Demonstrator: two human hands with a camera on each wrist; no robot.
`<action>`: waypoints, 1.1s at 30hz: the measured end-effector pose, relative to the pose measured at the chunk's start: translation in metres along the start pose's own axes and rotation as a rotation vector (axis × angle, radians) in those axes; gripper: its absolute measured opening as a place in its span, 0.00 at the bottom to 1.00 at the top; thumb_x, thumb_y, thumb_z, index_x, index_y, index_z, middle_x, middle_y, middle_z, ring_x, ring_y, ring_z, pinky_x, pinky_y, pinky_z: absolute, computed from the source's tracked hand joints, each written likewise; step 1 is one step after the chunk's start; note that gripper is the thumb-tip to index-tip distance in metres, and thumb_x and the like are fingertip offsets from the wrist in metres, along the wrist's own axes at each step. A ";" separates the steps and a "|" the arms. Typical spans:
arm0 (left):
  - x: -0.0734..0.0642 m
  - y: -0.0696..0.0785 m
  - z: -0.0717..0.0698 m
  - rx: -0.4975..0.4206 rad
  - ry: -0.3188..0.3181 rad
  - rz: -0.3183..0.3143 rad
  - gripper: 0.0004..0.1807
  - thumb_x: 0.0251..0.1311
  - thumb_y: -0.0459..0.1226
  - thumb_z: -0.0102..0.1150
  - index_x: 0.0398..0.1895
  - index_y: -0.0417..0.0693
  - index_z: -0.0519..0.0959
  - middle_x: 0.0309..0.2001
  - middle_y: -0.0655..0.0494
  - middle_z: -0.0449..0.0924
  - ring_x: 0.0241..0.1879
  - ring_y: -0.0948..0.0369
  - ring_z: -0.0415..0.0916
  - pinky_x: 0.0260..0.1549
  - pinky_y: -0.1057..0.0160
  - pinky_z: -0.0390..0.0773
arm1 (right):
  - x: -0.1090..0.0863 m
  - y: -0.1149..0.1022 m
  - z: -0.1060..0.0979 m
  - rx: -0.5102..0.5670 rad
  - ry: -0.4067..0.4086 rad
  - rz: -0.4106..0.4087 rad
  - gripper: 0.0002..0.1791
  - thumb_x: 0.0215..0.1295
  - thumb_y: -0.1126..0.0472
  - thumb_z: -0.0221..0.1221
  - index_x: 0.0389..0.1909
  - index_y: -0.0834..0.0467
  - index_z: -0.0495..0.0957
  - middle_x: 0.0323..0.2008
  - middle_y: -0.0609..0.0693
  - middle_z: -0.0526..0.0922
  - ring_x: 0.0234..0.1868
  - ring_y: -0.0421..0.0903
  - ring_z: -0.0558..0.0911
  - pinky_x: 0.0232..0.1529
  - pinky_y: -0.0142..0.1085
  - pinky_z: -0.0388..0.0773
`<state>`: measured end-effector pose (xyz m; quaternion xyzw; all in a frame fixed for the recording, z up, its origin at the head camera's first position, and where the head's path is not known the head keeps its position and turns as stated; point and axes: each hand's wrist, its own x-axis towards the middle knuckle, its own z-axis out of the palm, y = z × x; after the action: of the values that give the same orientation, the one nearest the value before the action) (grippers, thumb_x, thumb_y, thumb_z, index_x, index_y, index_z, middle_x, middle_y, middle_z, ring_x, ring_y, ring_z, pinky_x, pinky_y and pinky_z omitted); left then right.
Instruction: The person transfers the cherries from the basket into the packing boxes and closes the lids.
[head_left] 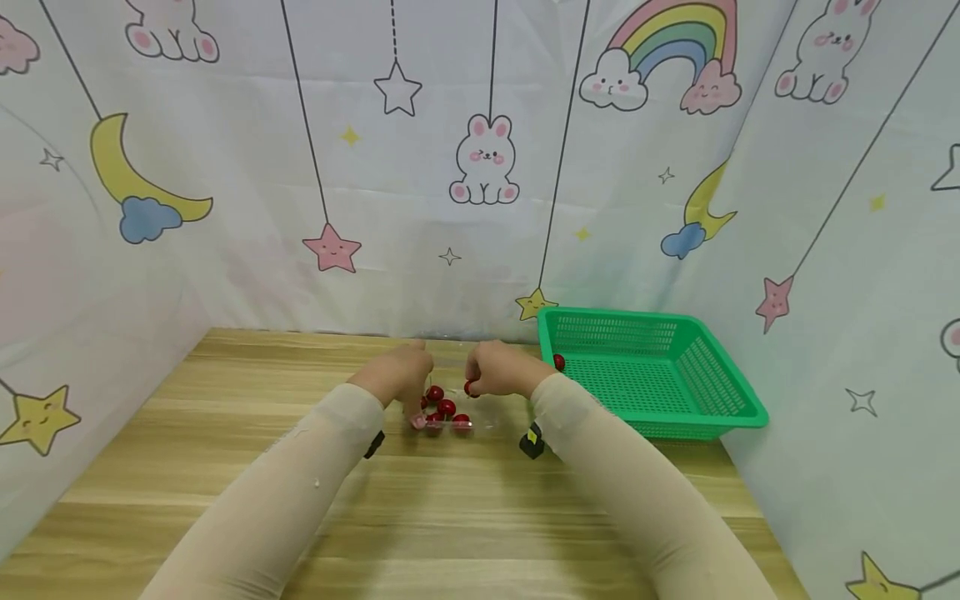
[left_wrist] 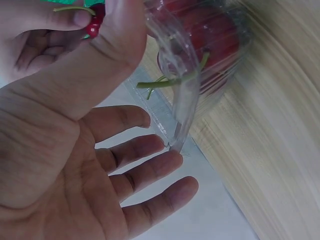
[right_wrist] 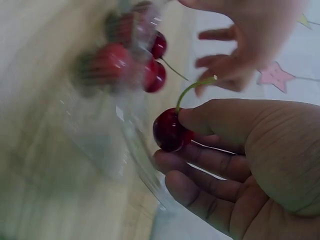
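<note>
My right hand (head_left: 502, 368) pinches a dark red cherry (right_wrist: 169, 131) with a green stem between thumb and fingers, above the right part of a clear plastic container (head_left: 483, 423). Several more cherries (head_left: 446, 407) lie in the container's left part. At that left side is my left hand (head_left: 401, 373), its thumb by the container's rim. In the left wrist view, the other fingers (left_wrist: 155, 205) spread loosely with nothing gripped in them. A second bit of red shows behind the pinched cherry in the right wrist view; whether it is another cherry is unclear.
A green plastic basket (head_left: 652, 423) stands to the right of the container, with one cherry (head_left: 558, 362) at its left wall. Both are on a wood-grain table (head_left: 420, 517). A printed white cloth (head_left: 420, 292) hangs behind and at the sides.
</note>
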<state>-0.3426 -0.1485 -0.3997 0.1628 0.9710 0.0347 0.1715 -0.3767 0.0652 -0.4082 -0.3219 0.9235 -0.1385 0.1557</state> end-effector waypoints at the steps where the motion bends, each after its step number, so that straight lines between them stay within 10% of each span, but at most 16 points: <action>1: 0.000 0.000 0.000 -0.001 -0.001 -0.002 0.43 0.44 0.48 0.97 0.62 0.39 0.87 0.63 0.45 0.76 0.57 0.50 0.81 0.62 0.46 0.90 | 0.003 -0.002 0.004 -0.008 0.007 0.004 0.04 0.78 0.63 0.72 0.41 0.55 0.93 0.39 0.47 0.93 0.36 0.41 0.83 0.43 0.37 0.87; 19: -0.001 0.001 -0.002 0.023 -0.001 0.018 0.46 0.43 0.49 0.97 0.65 0.38 0.86 0.67 0.41 0.77 0.58 0.49 0.82 0.62 0.47 0.90 | 0.024 -0.012 0.047 -0.113 0.217 0.046 0.12 0.77 0.62 0.71 0.30 0.56 0.85 0.27 0.45 0.85 0.28 0.40 0.78 0.32 0.32 0.78; 33: -0.002 0.000 -0.001 -0.012 0.009 0.002 0.46 0.43 0.48 0.97 0.65 0.37 0.86 0.63 0.43 0.78 0.57 0.49 0.82 0.63 0.45 0.89 | -0.014 -0.005 -0.018 -0.020 0.124 0.059 0.10 0.85 0.57 0.63 0.41 0.53 0.89 0.36 0.47 0.88 0.32 0.43 0.80 0.39 0.40 0.81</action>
<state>-0.3416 -0.1489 -0.3981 0.1625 0.9714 0.0413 0.1680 -0.3699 0.0729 -0.3874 -0.2867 0.9419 -0.1446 0.0990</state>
